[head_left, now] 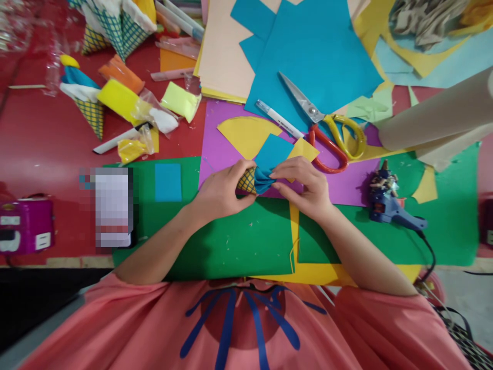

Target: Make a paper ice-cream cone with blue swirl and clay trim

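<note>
Between my hands is a small paper cone (245,181) with a yellow and dark criss-cross pattern, lying sideways. Gathered blue material (263,181) comes out of its wide end. My left hand (221,190) is wrapped round the cone, hiding its tip. The fingers of my right hand (304,186) pinch the bunched end of the blue material. Just beyond them lie a blue paper piece (274,149) and a yellow fan-shaped piece (246,134). Scissors (314,114) with red and yellow handles rest near my right hand, beside a white marker (279,118).
A blue glue gun (393,208) with a cord lies at right, below a large paper roll (439,110). Clay packets (120,100) and a finished-looking cone (89,110) are at upper left. Stacked paper (223,61) stands at the back; a blurred-out phone-like object (112,205) is left.
</note>
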The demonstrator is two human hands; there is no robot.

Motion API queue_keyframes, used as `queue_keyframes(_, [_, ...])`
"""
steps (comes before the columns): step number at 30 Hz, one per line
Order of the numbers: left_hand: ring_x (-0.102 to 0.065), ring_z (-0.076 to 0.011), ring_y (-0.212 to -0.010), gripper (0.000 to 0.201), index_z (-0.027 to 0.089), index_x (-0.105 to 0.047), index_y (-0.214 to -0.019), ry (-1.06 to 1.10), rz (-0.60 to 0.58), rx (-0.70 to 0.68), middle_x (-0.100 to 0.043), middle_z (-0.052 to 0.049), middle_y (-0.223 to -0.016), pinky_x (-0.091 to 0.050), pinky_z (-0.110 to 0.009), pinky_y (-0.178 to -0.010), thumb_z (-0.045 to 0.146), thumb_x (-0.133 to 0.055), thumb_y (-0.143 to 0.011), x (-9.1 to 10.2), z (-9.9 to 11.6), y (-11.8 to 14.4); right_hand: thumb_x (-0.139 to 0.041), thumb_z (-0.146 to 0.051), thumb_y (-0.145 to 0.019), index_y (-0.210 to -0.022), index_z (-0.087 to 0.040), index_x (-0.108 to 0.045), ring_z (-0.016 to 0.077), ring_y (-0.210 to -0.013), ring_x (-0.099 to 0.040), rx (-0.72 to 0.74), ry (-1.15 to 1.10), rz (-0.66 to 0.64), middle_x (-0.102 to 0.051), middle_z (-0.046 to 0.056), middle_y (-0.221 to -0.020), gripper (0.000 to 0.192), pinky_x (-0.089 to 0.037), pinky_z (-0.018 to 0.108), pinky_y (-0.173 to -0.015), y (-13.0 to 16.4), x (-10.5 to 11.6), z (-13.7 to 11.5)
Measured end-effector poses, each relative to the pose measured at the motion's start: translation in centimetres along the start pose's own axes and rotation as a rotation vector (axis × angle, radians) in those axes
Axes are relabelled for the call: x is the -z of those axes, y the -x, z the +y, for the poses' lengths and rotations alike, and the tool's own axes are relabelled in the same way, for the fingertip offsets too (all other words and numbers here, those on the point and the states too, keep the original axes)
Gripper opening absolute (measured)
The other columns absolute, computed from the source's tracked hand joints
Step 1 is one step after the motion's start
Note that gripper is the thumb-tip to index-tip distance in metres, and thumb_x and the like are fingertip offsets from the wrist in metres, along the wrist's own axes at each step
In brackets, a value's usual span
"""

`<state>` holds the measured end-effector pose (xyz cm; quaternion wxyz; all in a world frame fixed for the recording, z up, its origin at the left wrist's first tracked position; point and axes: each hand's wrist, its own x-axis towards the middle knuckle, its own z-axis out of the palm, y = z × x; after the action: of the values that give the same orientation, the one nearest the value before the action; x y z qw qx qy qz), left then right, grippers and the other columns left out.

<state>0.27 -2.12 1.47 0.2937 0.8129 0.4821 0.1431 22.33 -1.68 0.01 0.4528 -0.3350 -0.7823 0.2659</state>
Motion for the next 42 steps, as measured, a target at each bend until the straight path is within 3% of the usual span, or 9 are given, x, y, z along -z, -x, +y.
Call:
queue_keyframes(6, [-0.069,-0.0234,-0.098,0.047,0.021,-0.045,-0.119,-0.031,0.006,-0.025,-0.068,-0.006,-0.113,-0.053,-0.029,-0.074,0.031,-0.062,-0.077,0.1,-0.1,-0.1,-0.066,-0.021,-0.087,-0.097,-0.023,-0.069,0.0188,-0.089,-0.07,-0.063,-0.068,-0.024,-0.075,0.003,-0.093,0.01,-0.057,0.037,-0.082,0.0,0.1,0.1])
queue_keyframes(24, [-0.068,-0.025,-0.102,0.045,0.023,-0.045,-0.119,-0.05,-0.031,-0.006,-0.067,-0.006,-0.115,-0.054,-0.032,-0.078,0.03,-0.061,-0.078,0.0,-0.1,0.0,-0.061,-0.009,-0.082,-0.092,-0.021,-0.063,0.0177,-0.087,-0.066,-0.052,-0.022,-0.024,-0.07,0.004,-0.087,0.016,-0.056,0.036,-0.079,0.2,-0.3,-0.4])
queue_keyframes(29, [-0.068,-0.0191,-0.097,0.05,0.024,-0.041,-0.119,0.134,0.065,0.014,-0.065,-0.004,-0.111,-0.054,-0.027,-0.077,0.027,-0.067,-0.076,-0.6,-0.4,0.1,-0.064,-0.017,-0.084,-0.111,-0.023,-0.056,0.0174,-0.086,-0.063,-0.155,-0.162,0.072,-0.065,0.005,-0.097,0.028,-0.055,0.035,-0.077,0.4,-0.2,-0.4])
queue_keyframes(33, [-0.065,-0.0167,-0.1,0.049,0.025,-0.043,-0.119,0.313,0.195,-0.058,-0.062,-0.004,-0.113,-0.054,-0.027,-0.082,0.03,-0.07,-0.079,-1.1,-0.9,0.0,-0.055,-0.02,-0.092,-0.092,-0.023,-0.054,0.0167,-0.084,-0.06,-0.186,-0.205,0.097,-0.06,0.003,-0.085,0.003,-0.051,0.034,-0.077,0.5,-0.2,-0.5])
queue_keyframes(37, [-0.06,-0.0203,-0.113,0.046,0.028,-0.047,-0.119,0.399,0.279,-0.101,-0.059,-0.006,-0.12,-0.051,-0.036,-0.097,0.041,-0.069,-0.081,-0.9,-1.1,-0.4,-0.044,-0.027,-0.099,-0.084,-0.022,-0.049,0.0145,-0.075,-0.056,-0.257,-0.231,0.094,-0.056,0.002,-0.079,0.016,-0.048,0.031,-0.069,0.6,-0.2,-0.6])
queue_keyframes(42, [-0.063,-0.0203,-0.112,0.047,0.03,-0.046,-0.116,0.557,0.284,-0.086,-0.063,-0.005,-0.116,-0.052,-0.039,-0.098,0.046,-0.071,-0.079,-0.5,-0.8,-0.5,-0.039,-0.034,-0.101,-0.07,-0.021,-0.048,0.0125,-0.06,-0.051,-0.27,-0.14,0.05,-0.053,0.0,-0.065,0.034,-0.044,0.029,-0.058,0.6,0.1,-0.7])
